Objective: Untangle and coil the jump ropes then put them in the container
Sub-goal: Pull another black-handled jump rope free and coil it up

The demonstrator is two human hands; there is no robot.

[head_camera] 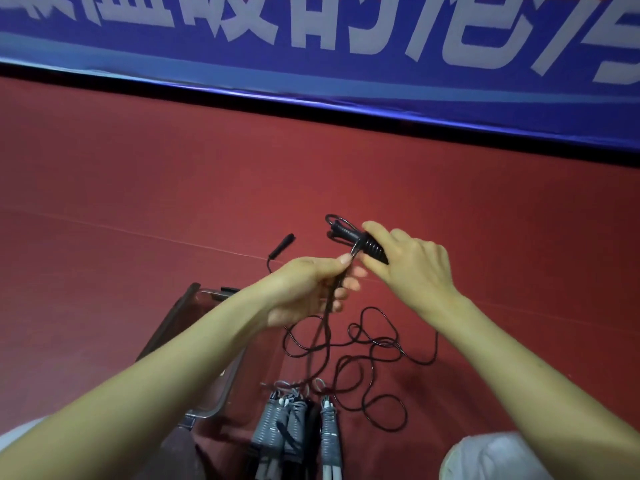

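My right hand (410, 263) grips a black jump-rope handle (349, 235) held up over the red floor. My left hand (308, 289) pinches the thin black rope (377, 344) just below that handle; the cord hangs down and lies in loose tangled loops on the floor. The rope's other black handle (281, 245) lies on the floor beyond my left hand. A clear container (207, 407) with a dark rim stands under my left forearm. Several grey-handled jump ropes (294, 427) lie bundled near the bottom edge.
A blue banner with large white characters (311, 36) runs along the far side above a black strip. Red floor (138, 174) stretches between it and me. My knees in light clothing (498, 459) show at the bottom corners.
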